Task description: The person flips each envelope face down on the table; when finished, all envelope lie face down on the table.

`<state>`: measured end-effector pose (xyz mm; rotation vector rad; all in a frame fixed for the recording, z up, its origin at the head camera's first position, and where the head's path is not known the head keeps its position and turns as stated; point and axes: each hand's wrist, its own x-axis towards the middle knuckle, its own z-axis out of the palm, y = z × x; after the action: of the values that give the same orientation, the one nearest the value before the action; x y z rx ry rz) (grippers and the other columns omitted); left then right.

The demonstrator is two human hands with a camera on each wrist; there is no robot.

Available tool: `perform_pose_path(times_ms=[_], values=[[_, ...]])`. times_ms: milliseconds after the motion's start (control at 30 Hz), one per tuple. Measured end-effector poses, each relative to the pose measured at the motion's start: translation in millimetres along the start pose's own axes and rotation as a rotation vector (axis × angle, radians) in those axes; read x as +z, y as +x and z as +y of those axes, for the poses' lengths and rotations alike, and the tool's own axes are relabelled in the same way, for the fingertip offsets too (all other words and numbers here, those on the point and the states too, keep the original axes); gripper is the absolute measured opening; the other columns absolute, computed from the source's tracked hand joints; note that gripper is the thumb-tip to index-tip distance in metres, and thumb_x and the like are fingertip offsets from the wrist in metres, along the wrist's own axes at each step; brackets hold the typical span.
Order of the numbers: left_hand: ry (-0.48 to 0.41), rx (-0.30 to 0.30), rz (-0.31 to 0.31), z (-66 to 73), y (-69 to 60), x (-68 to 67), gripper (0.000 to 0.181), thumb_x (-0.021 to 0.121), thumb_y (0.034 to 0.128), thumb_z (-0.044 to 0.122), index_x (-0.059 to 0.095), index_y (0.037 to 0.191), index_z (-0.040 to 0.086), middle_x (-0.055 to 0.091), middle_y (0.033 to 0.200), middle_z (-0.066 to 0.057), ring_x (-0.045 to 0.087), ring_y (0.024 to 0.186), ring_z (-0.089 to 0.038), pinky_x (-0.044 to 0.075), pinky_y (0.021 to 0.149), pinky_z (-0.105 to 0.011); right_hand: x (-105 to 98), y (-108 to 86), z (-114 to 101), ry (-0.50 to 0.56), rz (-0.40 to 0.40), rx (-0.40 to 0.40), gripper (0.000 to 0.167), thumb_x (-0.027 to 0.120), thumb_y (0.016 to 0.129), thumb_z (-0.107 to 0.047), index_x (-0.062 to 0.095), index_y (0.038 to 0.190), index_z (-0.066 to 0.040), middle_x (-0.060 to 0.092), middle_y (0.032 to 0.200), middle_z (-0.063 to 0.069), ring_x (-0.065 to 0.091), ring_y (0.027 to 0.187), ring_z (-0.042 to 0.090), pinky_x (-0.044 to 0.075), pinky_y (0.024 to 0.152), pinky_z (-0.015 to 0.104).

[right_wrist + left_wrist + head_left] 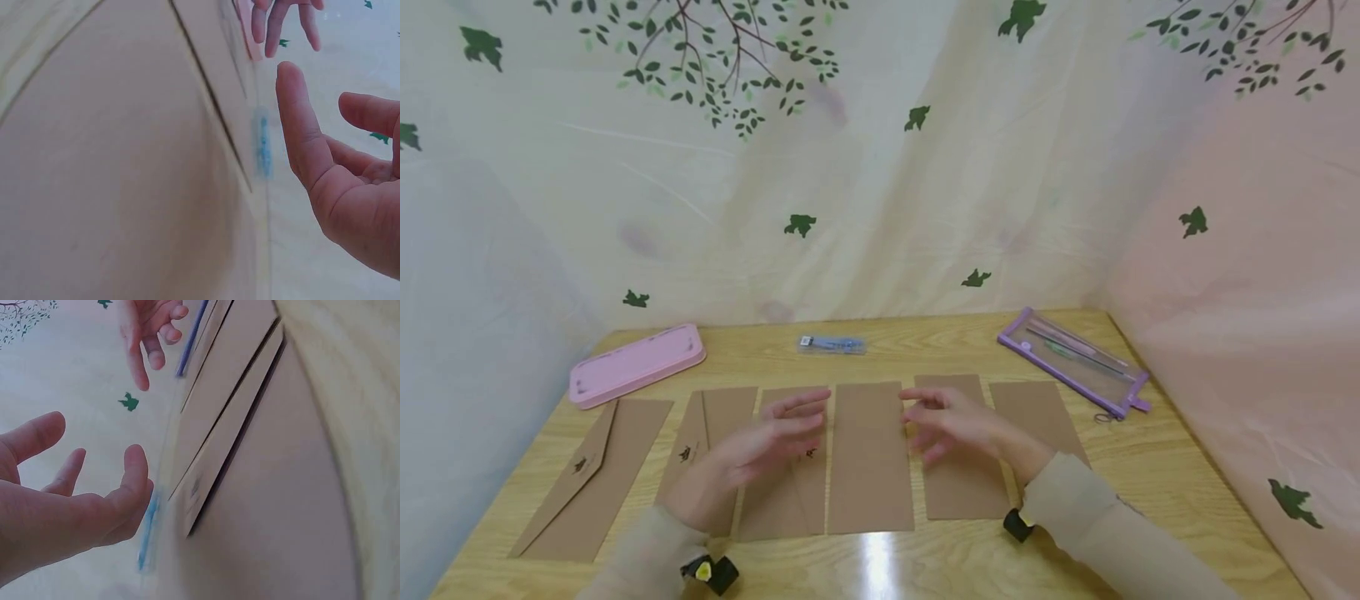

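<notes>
Several brown paper envelopes lie side by side in a row. My left hand (775, 437) hovers above the third envelope from the left (778, 508), fingers loosely bent and holding nothing. Over the envelope right of the middle (962, 492) hangs my right hand (951, 427), likewise relaxed with nothing in it. Between the hands lies a plain envelope (870, 467). The leftmost envelope (636, 450) shows its pointed flap and a small dark print. In the wrist views, the left hand (81, 509) and right hand (350, 194) are both apart from the paper.
A pink case (636, 364) stands at the back left of the wooden table (925, 562). A small blue clear packet (832, 345) lies at the back middle. At the back right is a purple-edged transparent zip pouch (1075, 360) with thin items inside. Patterned curtains surround the table.
</notes>
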<state>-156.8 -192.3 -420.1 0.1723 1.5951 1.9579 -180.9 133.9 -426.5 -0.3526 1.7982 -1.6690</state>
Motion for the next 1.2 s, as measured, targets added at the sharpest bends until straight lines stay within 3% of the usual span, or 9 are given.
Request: perform_pose_path(times_ms=[100,200,400,500,700,1000,1200], values=[[0.020,0.009,0.025,10.1,-4.3,-7.7,0.065,0.055,0.1036,0.011,0.023,0.159,-0.001,0.012,0.165,-0.024,0.015,0.150,-0.044,0.029,0.117,-0.055,4,3.9,-10,0.006,0.003,-0.027,0.061,0.058,0.105,-0.020,0.032,0.155,0.004,0.052,0.137,0.032,0.066,0.106,0.042,0.061,0.079,0.044],[0.093,0.021,0.088,17.2,-9.8,-20.1,0.064,0.058,0.1032,0.013,0.027,0.158,0.001,0.015,0.164,-0.023,0.019,0.148,-0.044,0.033,0.115,-0.054,11,10.7,-17,0.033,-0.002,-0.066,0.062,0.058,0.105,-0.019,0.031,0.156,0.002,0.051,0.139,0.032,0.063,0.112,0.046,0.060,0.085,0.045],[0.364,0.052,0.264,23.1,-19.6,-49.0,0.064,0.065,0.1009,0.019,0.035,0.156,0.004,0.026,0.160,-0.026,0.040,0.139,-0.043,0.045,0.107,-0.048,32,27.5,-22,0.071,0.000,-0.114,0.062,0.059,0.104,-0.017,0.031,0.156,0.000,0.054,0.140,0.031,0.059,0.121,0.045,0.056,0.091,0.048],[0.456,0.059,0.313,22.1,-24.3,-59.6,0.064,0.066,0.1007,0.020,0.036,0.154,0.002,0.031,0.157,-0.029,0.045,0.135,-0.044,0.050,0.103,-0.047,42,35.8,-20,0.095,-0.006,-0.115,0.063,0.059,0.104,-0.016,0.030,0.157,0.000,0.051,0.143,0.030,0.058,0.123,0.043,0.054,0.095,0.049],[0.481,0.072,0.292,13.5,-30.8,-70.7,0.059,0.061,0.1016,0.011,0.035,0.152,-0.007,0.033,0.152,-0.035,0.038,0.138,-0.047,0.052,0.100,-0.043,62,53.0,-9,0.184,-0.010,-0.098,0.065,0.056,0.103,-0.009,0.023,0.158,0.002,0.040,0.152,0.030,0.051,0.130,0.046,0.050,0.099,0.052],[0.526,0.055,0.282,1.4,-35.3,-77.0,0.062,0.061,0.1024,0.016,0.034,0.153,-0.006,0.038,0.150,-0.035,0.049,0.130,-0.038,0.050,0.096,-0.029,90,69.0,1,0.259,0.079,-0.080,0.069,0.059,0.099,-0.002,0.024,0.158,0.003,0.026,0.157,0.034,0.043,0.138,0.043,0.049,0.102,0.050],[0.534,0.044,0.294,-1.0,-37.2,-76.1,0.060,0.061,0.1028,0.018,0.036,0.154,-0.002,0.037,0.154,-0.031,0.043,0.137,-0.042,0.045,0.105,-0.037,103,73.2,0,0.291,0.105,-0.061,0.065,0.056,0.101,-0.006,0.024,0.158,0.002,0.022,0.158,0.034,0.040,0.139,0.043,0.047,0.105,0.052]])
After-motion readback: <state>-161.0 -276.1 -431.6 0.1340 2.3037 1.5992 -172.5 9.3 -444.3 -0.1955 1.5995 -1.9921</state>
